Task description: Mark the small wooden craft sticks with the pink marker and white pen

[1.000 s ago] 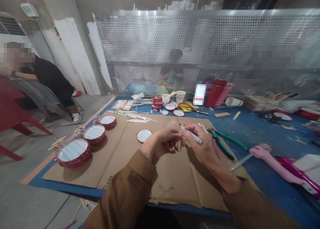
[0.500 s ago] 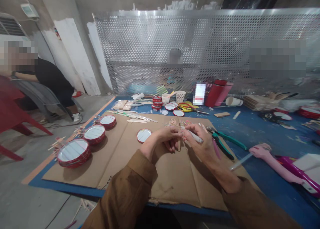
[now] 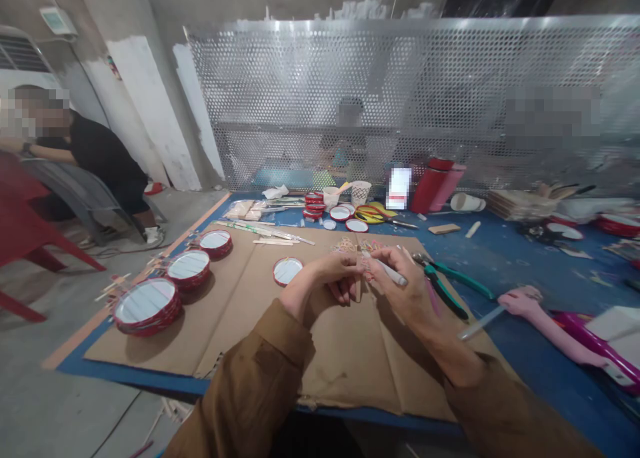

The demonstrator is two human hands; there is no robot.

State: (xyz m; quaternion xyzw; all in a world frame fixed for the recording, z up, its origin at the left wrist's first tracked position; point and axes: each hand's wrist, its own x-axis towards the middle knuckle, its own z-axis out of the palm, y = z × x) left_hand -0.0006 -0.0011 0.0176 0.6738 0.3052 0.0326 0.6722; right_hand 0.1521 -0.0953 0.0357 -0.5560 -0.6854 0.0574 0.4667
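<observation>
My left hand [image 3: 334, 275] is closed on a flat wooden craft stick [image 3: 359, 291], which stands nearly upright between the fingers. A light-grey marker [image 3: 394, 273] sits in the closed grip of my right hand [image 3: 405, 285], its front end close to the stick. Just behind the hands lies a heap of coloured rubber bands [image 3: 346, 245]. To the left of my left hand, a round red-rimmed lid [image 3: 288, 271] rests on the cardboard sheet [image 3: 250, 298].
Three red round tins [image 3: 146, 306] with sticks attached line the cardboard's left side. Green-handled pliers [image 3: 445, 291] and a pink glue gun [image 3: 545, 325] lie to the right. Paper cups [image 3: 361, 193], a red bottle [image 3: 433, 186] and a lit phone [image 3: 399, 188] stand at the back. A person [image 3: 105, 155] sits at far left.
The marker's front end has shifted slightly beside the stick. Both hands stay in nearly the same place and keep their hold.
</observation>
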